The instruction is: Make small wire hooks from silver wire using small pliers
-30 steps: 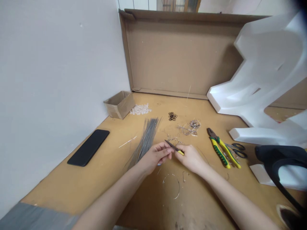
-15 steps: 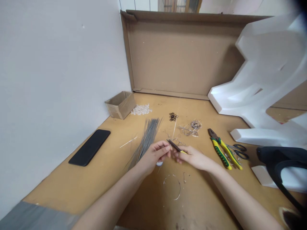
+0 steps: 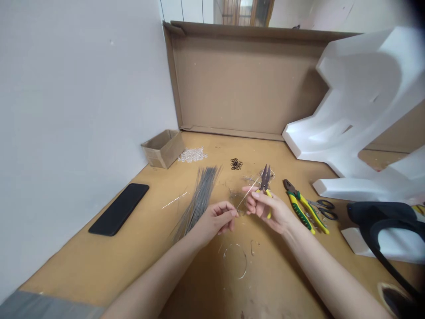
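My left hand pinches the end of a thin wire between thumb and fingertips. The wire slants up to the right, past the fingers of my right hand. That hand is closed around needle-nose pliers with yellow handles, their dark jaws pointing up and slightly apart. Whether the right fingers also touch the wire, I cannot tell. Beside my left hand lies a bundle of straight grey wires. Below both hands, a thin wire loop and a small bent wire rest on the table.
Black rings, clear beads and a small cardboard box are farther back. A phone lies left. Combination pliers and scissors lie right, near white foam. A large cardboard piece stands behind.
The needle-nose pliers have left the spot by my left fingertips and swung upright in my right hand, which moved right. The wire now shows stretched between the hands. The view has shifted slightly.
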Motion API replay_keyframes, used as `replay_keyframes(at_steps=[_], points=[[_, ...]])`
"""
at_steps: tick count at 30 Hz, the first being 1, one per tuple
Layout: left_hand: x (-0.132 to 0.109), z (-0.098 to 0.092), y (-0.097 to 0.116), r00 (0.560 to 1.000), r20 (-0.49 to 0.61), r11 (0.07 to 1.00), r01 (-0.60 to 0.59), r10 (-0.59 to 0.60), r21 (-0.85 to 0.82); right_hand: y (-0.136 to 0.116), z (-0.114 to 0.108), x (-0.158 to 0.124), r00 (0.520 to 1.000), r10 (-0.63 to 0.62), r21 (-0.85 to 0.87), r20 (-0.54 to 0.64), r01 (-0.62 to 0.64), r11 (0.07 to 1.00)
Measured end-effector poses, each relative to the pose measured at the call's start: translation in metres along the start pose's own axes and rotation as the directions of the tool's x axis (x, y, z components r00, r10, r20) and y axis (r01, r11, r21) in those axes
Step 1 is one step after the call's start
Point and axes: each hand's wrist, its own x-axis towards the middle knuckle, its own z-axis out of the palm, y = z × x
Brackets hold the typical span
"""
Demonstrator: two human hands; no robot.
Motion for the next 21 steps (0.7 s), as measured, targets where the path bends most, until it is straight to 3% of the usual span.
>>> replay_keyframes(at_steps=[3, 6, 10, 13, 17, 19, 21], points=[[0.000, 0.001, -0.002, 1.000, 0.004, 0.999, 0.013, -0.013, 0.052, 0.001, 0.001, -0.001, 0.999, -0.046, -0.048, -0.017, 0.045, 0.998], [0.001, 0.001, -0.004, 1.000, -0.022, 0.997, 0.021, -0.019, 0.081, 0.002, 0.001, -0.002, 0.991, -0.123, -0.246, -0.060, 0.105, 0.964], [0.005, 0.000, -0.008, 0.995, -0.094, 0.996, -0.012, 0.020, 0.084, 0.002, 0.008, -0.006, 0.963, -0.261, -0.530, -0.067, 0.187, 0.827], [0.008, 0.000, -0.009, 0.978, -0.202, 0.998, -0.041, 0.050, 0.050, 0.005, 0.017, -0.011, 0.925, -0.376, -0.706, -0.061, 0.226, 0.671], [0.011, -0.001, -0.005, 0.950, -0.303, 0.980, -0.129, 0.077, -0.154, 0.020, 0.023, -0.015, 0.842, -0.515, -0.841, 0.157, 0.387, 0.377], [0.011, -0.003, -0.001, 0.954, -0.293, 0.942, -0.152, 0.061, -0.300, 0.029, 0.021, -0.015, 0.795, -0.533, -0.828, 0.291, 0.488, 0.277], [0.010, -0.005, 0.002, 0.964, -0.262, 0.899, -0.151, 0.042, -0.412, 0.037, 0.019, -0.014, 0.749, -0.567, -0.815, 0.343, 0.538, 0.218]])
